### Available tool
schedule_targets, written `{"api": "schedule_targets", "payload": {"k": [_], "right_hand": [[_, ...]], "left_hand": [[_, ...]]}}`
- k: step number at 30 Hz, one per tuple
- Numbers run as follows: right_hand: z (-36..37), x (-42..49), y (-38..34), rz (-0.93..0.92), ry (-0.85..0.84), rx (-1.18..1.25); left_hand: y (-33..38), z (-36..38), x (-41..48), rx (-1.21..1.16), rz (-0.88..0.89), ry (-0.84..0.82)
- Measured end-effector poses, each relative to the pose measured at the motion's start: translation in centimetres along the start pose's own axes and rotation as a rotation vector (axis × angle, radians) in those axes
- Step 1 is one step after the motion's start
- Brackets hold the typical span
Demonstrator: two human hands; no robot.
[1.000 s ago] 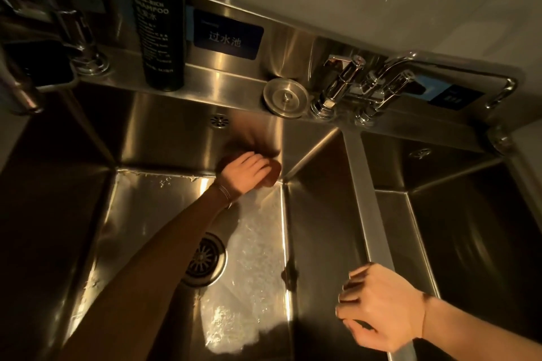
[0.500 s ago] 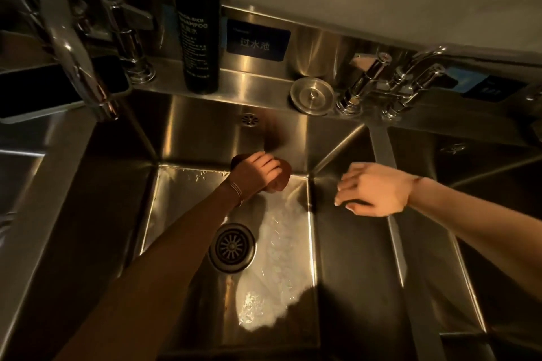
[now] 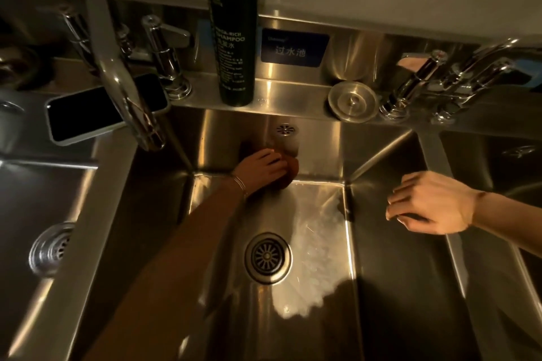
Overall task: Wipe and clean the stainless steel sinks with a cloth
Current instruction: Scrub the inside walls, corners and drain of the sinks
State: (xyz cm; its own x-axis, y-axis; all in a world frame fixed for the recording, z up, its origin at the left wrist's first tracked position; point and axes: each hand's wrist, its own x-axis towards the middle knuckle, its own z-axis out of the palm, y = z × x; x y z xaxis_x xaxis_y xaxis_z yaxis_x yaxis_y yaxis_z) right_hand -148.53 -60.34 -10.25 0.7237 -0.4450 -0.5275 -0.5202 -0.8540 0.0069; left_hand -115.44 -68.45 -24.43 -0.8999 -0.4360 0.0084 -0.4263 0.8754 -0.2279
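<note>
A row of stainless steel sinks fills the view, and the middle sink (image 3: 381, 287) is under me. My left hand (image 3: 259, 170) reaches deep into it and presses a brown cloth (image 3: 290, 174) against the lower back wall, just below the overflow hole (image 3: 286, 129). Its fingers lie over the cloth, which shows only past the fingertips. My right hand (image 3: 431, 205) hovers over the sink's right wall with loosely curled fingers and holds nothing. Wet streaks shine on the sink floor around the drain (image 3: 268, 257).
A tall dark shampoo bottle (image 3: 231, 38) and a round drain plug (image 3: 353, 100) stand on the back ledge. A phone (image 3: 99, 113) lies on the left divider under a curved faucet (image 3: 126, 91). More taps (image 3: 440, 88) sit at the right. Other sinks (image 3: 35, 214) flank both sides.
My left hand and cloth slid left along the back wall, away from the right corner. My right hand came up off the front of the right divider and now hovers farther back.
</note>
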Motion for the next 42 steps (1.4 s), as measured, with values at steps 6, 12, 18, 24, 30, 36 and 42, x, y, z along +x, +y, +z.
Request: {"api": "schedule_targets", "payload": {"k": [6,12,18,24,30,36,42], "right_hand": [[-0.4,0.0,-0.2,0.009,-0.003,0.017],[-0.2,-0.2,0.0,0.015,0.059,0.042],[0.2,-0.5,0.1,0.040,0.078,0.058],[0.0,0.1,-0.1,0.048,-0.006,0.039],[0.4,0.1,-0.1,0.055,0.001,0.040],[-0.1,0.2,-0.2,0.029,0.080,0.000],[0.0,0.4,-0.2,0.059,-0.074,-0.024]], "left_hand": [[3.6,3.2,2.6,-0.118,-0.138,-0.048],[4.6,-0.7,9.5,-0.037,0.071,0.355],[6.2,2.2,12.5,-0.050,0.178,0.157],[6.6,1.8,10.6,-0.107,0.065,0.172],[4.2,1.7,6.3,-0.097,0.007,0.099],[4.2,2.0,0.0,-0.110,-0.234,0.022],[0.8,-0.7,-6.3,-0.032,-0.513,0.148]]}}
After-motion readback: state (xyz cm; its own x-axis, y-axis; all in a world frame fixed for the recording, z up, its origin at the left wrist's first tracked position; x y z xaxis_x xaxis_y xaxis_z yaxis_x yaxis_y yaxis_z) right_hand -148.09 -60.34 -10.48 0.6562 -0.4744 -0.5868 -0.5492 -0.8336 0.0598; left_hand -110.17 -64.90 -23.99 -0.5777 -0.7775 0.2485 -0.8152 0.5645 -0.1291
